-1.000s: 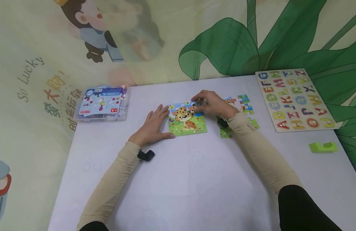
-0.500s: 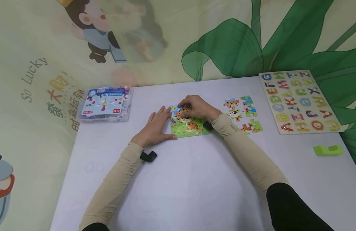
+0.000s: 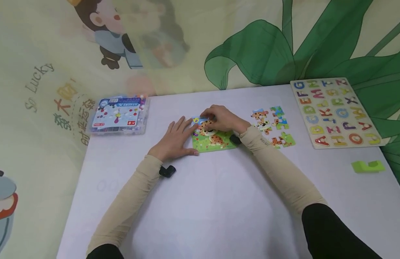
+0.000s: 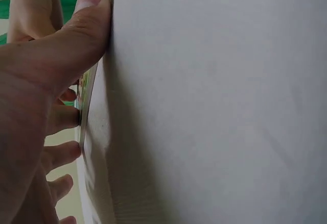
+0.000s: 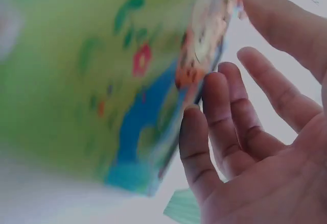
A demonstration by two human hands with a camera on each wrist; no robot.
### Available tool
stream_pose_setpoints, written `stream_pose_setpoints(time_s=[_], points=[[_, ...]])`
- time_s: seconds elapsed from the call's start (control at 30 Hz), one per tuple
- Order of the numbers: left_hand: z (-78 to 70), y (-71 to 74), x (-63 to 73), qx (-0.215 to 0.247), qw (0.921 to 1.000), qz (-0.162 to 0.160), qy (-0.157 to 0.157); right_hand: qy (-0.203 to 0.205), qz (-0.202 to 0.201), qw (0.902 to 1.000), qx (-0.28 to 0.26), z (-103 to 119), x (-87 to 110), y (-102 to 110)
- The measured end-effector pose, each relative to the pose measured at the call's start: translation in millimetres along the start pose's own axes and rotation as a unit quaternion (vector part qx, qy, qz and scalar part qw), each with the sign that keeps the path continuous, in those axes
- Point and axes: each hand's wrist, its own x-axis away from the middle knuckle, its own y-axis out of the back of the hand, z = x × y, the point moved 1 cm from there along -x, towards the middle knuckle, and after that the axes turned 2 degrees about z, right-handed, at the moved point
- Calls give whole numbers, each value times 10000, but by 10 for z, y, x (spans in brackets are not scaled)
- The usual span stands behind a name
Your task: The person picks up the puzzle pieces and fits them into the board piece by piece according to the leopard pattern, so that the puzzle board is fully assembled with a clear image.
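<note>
A square jigsaw board (image 3: 203, 146) with a cartoon leopard on green grass lies flat on the white table. My left hand (image 3: 174, 141) is spread at its left side, with the thumb near the lower corner; the left wrist view shows the thumb (image 4: 84, 27) and fingertips touching the board's edge. Over the board's upper part, my right hand (image 3: 223, 119) pinches a small puzzle piece, mostly hidden by the fingers. In the right wrist view the thumb (image 5: 278, 22) and fingers stand close beside the leopard picture.
Loose jigsaw pieces (image 3: 263, 124) lie right of the board. A wooden alphabet board (image 3: 336, 113) rests at the back right, with a green notched block (image 3: 368, 166) before it. A clear plastic box (image 3: 117, 115) of beads stands at the back left, against the patterned curtain.
My right hand has moved left with the piece, from the board's upper right corner to its upper middle, uncovering more loose pieces. My left hand keeps its place at the board's edge.
</note>
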Motion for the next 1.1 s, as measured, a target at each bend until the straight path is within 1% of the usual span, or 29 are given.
stream_pose_setpoints(time_s=[0.1, 0.2, 0.27, 0.4, 0.47, 0.57, 0.63, 0.73, 0.8, 0.97, 1.03, 1.1], points=[[-5, 56, -55, -186, 9998, 29, -17, 121, -250, 9996, -46, -69, 113, 178], [-25, 28, -52, -166, 9998, 45, -87, -4, -486, 9988, -102, -193, 320, 324], [-37, 19, -57, -113, 9998, 49, -140, -260, -577, 9980, -35, -287, 463, 445], [-37, 17, -43, -74, 9997, 226, -86, -804, -354, 9958, 269, -505, 719, 641], [-28, 26, -40, -88, 9996, 262, -49, -1051, -310, 9932, 397, -603, 841, 742], [-13, 51, -48, -97, 9997, 240, -33, -1309, -328, 9896, 500, -720, 1006, 889], [-9, 70, -62, -20, 9998, 215, -38, -1457, -321, 9876, 493, -792, 1084, 967], [-11, 104, -80, 67, 9998, 203, -67, -1569, -278, 9861, 461, -874, 1142, 1027], [-15, 117, -89, 25, 9998, 197, -100, -1597, -364, 9855, 452, -922, 1147, 1017], [-23, 106, -85, -143, 9989, 419, -138, -1578, -536, 9844, 570, -959, 1111, 929], [-27, 95, -77, -89, 9986, 512, -132, -1559, -536, 9842, 652, -963, 1102, 909], [-29, 94, -70, 27, 9986, 506, -143, -1504, -556, 9845, 711, -971, 1096, 909]])
